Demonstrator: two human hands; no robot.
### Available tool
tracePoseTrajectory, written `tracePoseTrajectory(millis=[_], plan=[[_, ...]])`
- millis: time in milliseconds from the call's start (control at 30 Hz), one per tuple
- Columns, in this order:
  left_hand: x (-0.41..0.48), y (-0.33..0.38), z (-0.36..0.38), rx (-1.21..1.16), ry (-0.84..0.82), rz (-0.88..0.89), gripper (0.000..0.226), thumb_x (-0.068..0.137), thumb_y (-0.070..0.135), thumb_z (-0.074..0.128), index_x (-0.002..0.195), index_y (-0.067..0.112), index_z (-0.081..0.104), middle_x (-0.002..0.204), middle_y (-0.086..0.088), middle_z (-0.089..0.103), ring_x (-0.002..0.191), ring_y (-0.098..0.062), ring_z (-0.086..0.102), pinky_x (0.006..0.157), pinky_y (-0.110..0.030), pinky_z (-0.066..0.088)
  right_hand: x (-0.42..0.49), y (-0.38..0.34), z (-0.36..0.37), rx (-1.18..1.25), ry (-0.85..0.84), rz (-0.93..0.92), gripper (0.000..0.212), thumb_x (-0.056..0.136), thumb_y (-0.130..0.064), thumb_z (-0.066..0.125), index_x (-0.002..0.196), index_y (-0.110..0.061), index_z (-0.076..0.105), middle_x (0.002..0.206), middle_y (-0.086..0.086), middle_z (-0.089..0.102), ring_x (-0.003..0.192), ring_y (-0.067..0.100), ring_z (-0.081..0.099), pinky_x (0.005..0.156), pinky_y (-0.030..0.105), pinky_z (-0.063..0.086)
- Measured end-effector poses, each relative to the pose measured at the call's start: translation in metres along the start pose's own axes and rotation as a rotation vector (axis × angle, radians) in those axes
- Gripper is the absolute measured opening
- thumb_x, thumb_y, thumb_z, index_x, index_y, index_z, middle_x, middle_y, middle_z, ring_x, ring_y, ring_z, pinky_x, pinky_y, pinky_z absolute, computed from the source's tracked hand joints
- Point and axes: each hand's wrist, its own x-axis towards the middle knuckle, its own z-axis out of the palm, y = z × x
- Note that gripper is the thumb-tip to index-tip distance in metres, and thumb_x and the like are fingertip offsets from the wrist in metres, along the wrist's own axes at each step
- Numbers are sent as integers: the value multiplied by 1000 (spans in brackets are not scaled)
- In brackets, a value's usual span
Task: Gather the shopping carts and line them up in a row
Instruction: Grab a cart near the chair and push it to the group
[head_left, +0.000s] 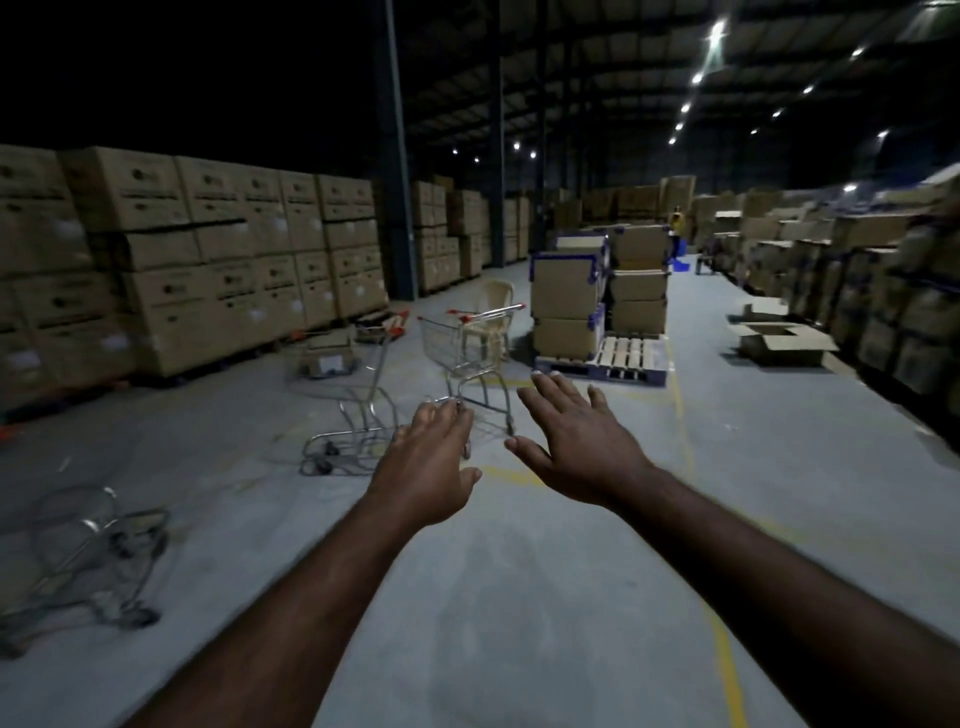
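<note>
Two metal shopping carts with red handle ends stand on the grey floor ahead. The left cart (358, 384) carries a cardboard box in its basket. The right cart (470, 353) stands beside it, its basket holding nothing. A third cart (88, 551) lies tipped over at the lower left. Both my arms reach forward. My left hand (434, 462) is loosely spread, holding nothing, and overlaps the right cart's base in the view. My right hand (576, 441) is spread flat with straight fingers, short of the carts.
Tall stacks of cardboard boxes (182, 249) line the left side, more (883, 291) on the right. A pallet (618, 358) with stacked boxes and a plastic chair (493, 312) stand behind the carts. An open box (779, 338) lies right. Yellow floor lines run forward. A person (676, 221) is far back.
</note>
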Motion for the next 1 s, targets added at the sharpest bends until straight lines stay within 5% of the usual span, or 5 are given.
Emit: tracePoseTrajectory(millis=[567, 1000], plan=[[320, 46, 81, -12, -8, -27, 78, 97, 48, 53, 158, 24, 12, 167, 0, 5, 153, -21, 1, 120, -45, 14, 227, 231, 55, -71, -52, -96, 73, 101, -63, 29, 159, -23, 12, 168, 2, 1, 154, 19, -4, 123, 56, 1], [592, -48, 180, 24, 11, -28, 83, 95, 51, 55, 159, 25, 9, 167, 0, 6, 153, -25, 3, 121, -47, 19, 478, 348, 155, -100, -23, -85, 74, 101, -63, 30, 160, -22, 10, 168, 2, 1, 154, 19, -4, 123, 56, 1]])
